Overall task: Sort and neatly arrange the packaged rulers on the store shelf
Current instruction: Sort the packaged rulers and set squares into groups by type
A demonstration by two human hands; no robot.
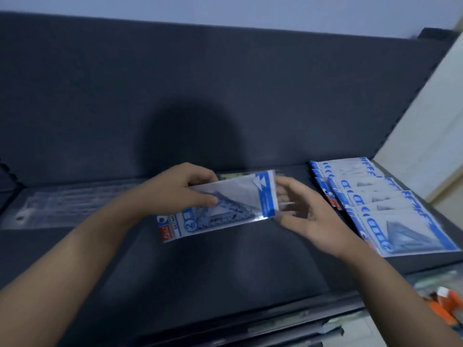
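A blue-and-white packaged ruler set [233,204] with a triangle inside hangs above the dark shelf [213,266] at centre. My left hand [180,189] grips its upper left part, thumb on the front face. My right hand [308,211] is at the pack's right end, fingers spread and relaxed behind its blue header; whether they touch it is unclear. A row of several matching packs [390,204] lies overlapped on the shelf at the right.
Clear flat packs [65,206] lie on the shelf at the left. The dark back panel [225,96] rises behind. A pale wall [421,126] bounds the right side. Below the shelf's front edge at lower right are orange-and-white items [443,304].
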